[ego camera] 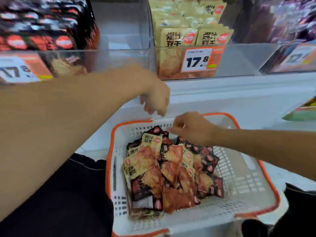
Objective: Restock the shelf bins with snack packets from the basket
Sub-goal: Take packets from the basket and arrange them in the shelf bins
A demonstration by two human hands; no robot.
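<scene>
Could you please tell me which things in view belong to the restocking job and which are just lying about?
Part of the job:
white basket with orange rim
snack packets piled in it
beige-packet bin
black-packet bin
left hand and right hand, both holding nothing

Just lying about:
purple packets, upper right
green box at the right edge

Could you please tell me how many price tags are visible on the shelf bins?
3: one on the left bin, one on the middle bin, one on the right bin, partly cut off.
</scene>
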